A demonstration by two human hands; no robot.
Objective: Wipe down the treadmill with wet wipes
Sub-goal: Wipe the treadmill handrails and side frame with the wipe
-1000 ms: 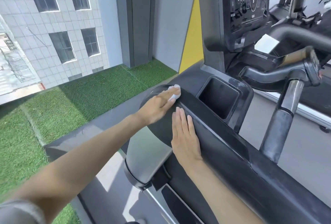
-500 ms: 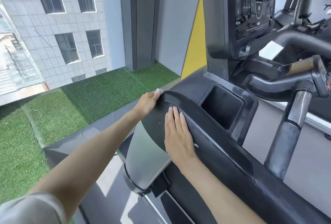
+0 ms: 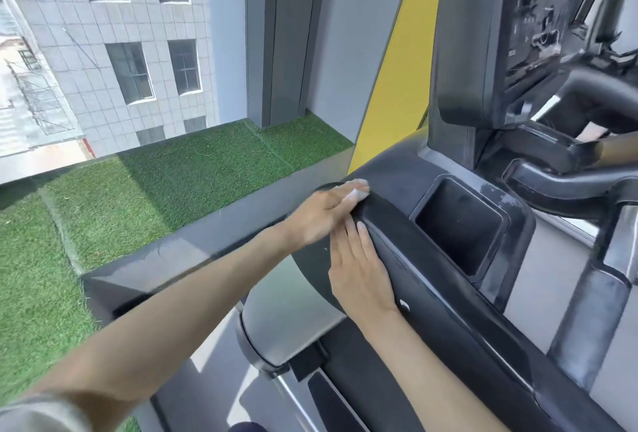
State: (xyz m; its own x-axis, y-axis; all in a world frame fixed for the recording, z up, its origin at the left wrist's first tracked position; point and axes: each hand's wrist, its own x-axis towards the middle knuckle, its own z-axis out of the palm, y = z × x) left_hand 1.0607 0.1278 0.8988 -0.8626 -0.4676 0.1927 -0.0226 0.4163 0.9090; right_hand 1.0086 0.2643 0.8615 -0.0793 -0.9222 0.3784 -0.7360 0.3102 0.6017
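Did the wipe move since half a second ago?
Yes. The wipe slid right, from the edge of the rail toward the pocket, under the left hand.

Open pocket [image 3: 459,228] beside armrest rail [image 3: 407,224] admits a hand; console column [image 3: 452,52] blocks beyond (handlebar [image 3: 559,186] crowds right).

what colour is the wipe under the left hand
White: the wipe under the left hand shows best in the head view.

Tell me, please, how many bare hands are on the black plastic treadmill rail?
2. The left hand presses a crumpled white wet wipe onto the rounded front end of the black plastic treadmill rail; the right hand lies flat on it just behind. None seems hidden.
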